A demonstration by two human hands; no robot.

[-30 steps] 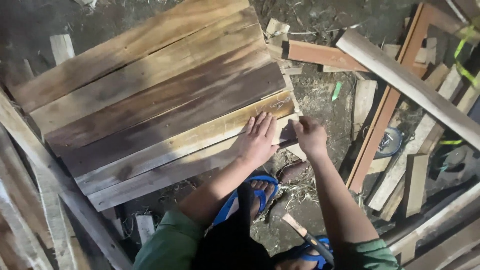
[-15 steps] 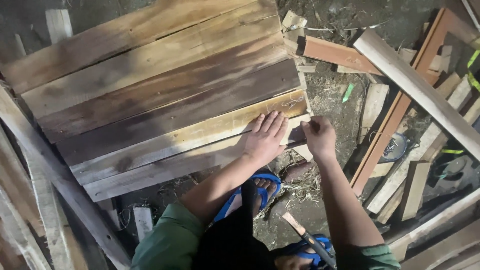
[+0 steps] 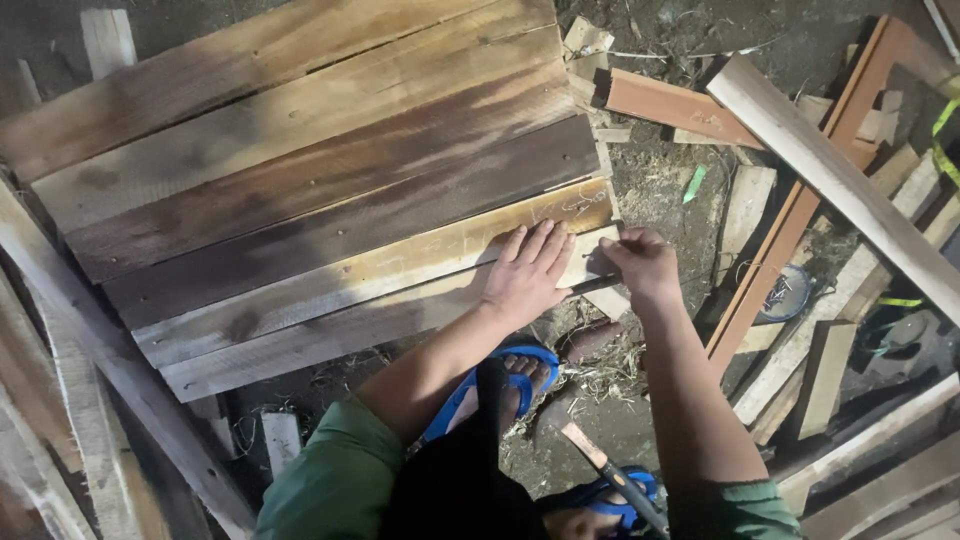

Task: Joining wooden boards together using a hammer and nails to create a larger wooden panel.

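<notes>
A panel of several weathered planks [image 3: 300, 190] lies on the dirt in front of me. My left hand [image 3: 527, 272] presses flat, fingers spread, on the pale plank [image 3: 400, 262] near its right end. My right hand [image 3: 642, 266] is just past that end, pinched around a thin dark pencil-like stick [image 3: 590, 286] whose tip points at the plank's end beside my left fingers.
Loose boards and offcuts [image 3: 830, 180] lie scattered to the right, with a reddish frame piece [image 3: 790, 240] among them. A hammer with a wooden handle [image 3: 612, 475] rests by my feet in blue sandals [image 3: 500, 385]. Long slats [image 3: 110, 370] lean at the left.
Both hands stay at the plank's right end. The view has shifted slightly, so the panel sits a little further right in the picture.
</notes>
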